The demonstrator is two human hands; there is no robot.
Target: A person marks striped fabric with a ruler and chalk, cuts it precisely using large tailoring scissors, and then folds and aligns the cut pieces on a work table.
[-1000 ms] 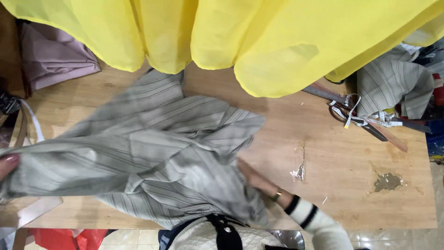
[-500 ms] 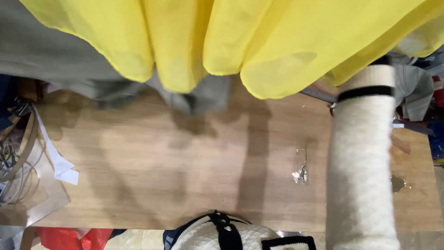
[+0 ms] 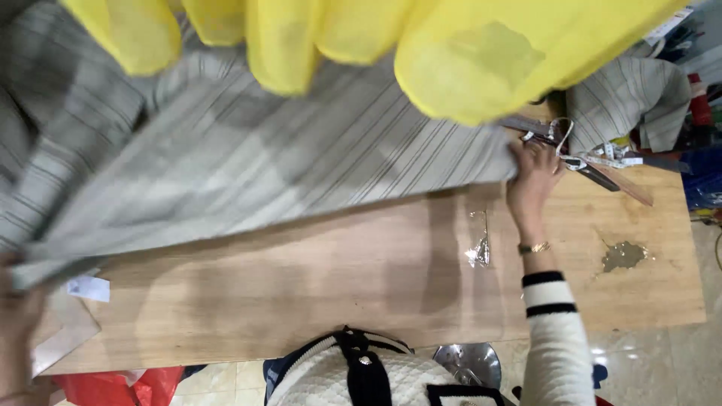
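A large grey striped cloth is stretched out over the far half of the wooden table, slightly blurred. My right hand pinches its right corner near the table's far side. My left hand grips the cloth's left corner at the left edge of the view, partly cut off. The cloth hangs taut between both hands, its near edge lifted a little above the wood. Yellow fabric hangs across the top and hides the far part of the cloth.
Scissors with a measuring tape lie just right of my right hand. Another bundle of striped cloth sits at the far right corner. A scrap of clear film and a stain mark the table. White paper lies at the left edge.
A second ago the cloth lay crumpled on the table; then it was swung up and away. Now it is spread wide, with my hands far apart at its two corners.
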